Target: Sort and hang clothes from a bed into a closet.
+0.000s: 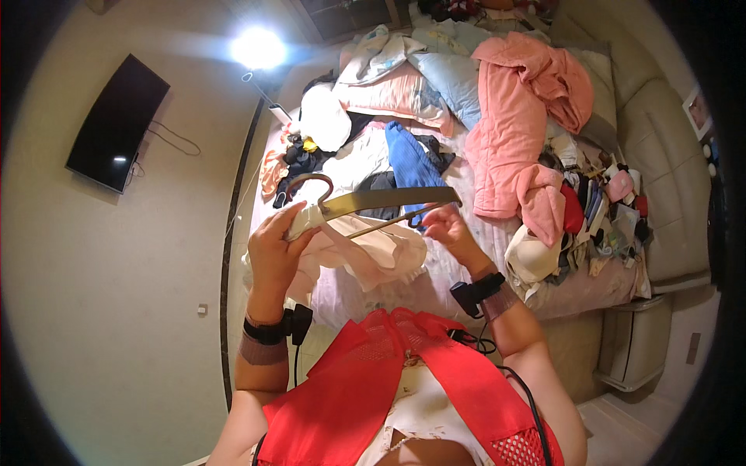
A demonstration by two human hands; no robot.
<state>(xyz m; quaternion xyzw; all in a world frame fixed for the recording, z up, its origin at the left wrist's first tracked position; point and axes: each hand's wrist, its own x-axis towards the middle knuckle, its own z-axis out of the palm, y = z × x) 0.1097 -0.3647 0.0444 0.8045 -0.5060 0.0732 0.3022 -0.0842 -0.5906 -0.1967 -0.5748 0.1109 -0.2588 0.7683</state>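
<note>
My left hand (278, 240) grips a brown clothes hanger (384, 199) near the base of its hook, together with the gathered top of a pale pinkish garment (379, 250). This garment drapes from the hanger's left half and hangs below the bar. At the hanger's right end is my right hand (444, 226), its fingers bent close to the bar and a small clip; whether they touch it, I cannot tell. Just beyond the hanger, a blue ribbed garment (411, 160) lies on the bed among white and dark clothes.
Pink padded clothing (507, 140) spreads over the bed's right side. Nearer the headboard (664, 163) sits a pile of folded clothes and small items (600, 215). A lit lamp (258, 48) stands at the far left, and a nightstand (632, 343) is at the lower right.
</note>
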